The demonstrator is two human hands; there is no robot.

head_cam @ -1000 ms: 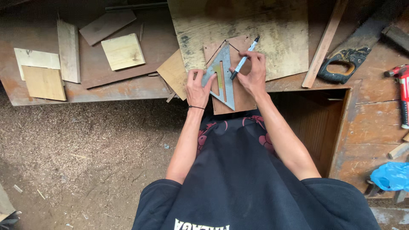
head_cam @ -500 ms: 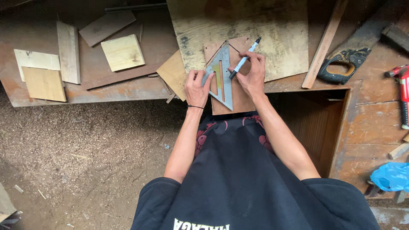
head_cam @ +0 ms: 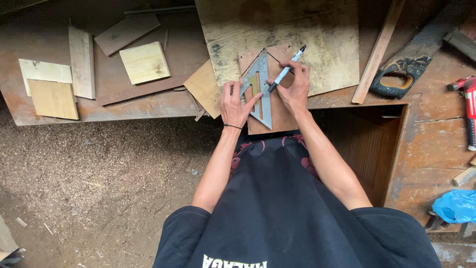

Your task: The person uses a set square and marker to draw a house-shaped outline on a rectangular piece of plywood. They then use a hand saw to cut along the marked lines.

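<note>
A grey metal triangular square (head_cam: 261,94) lies on a small brown board (head_cam: 280,111) that overhangs the bench's front edge. My left hand (head_cam: 234,102) presses flat on the square's left side, fingers spread. Just to the right, my right hand (head_cam: 296,88) grips a marker pen (head_cam: 287,69) with a black cap end pointing up and right; its tip touches the board at the square's right edge. Both forearms reach up from my dark shirt at the bottom of the view.
A large pale plywood sheet (head_cam: 292,37) lies under the board. Several wood offcuts (head_cam: 145,62) sit at left on the brown bench (head_cam: 148,106). A hand saw (head_cam: 404,74) and a wood strip (head_cam: 379,49) lie at right, a red tool (head_cam: 468,114) and blue bag (head_cam: 456,206) farther right. Sawdust covers the floor (head_cam: 99,183).
The marker has shifted slightly along the square's right edge, while my left hand keeps the square in place. Otherwise the scene looks the same.
</note>
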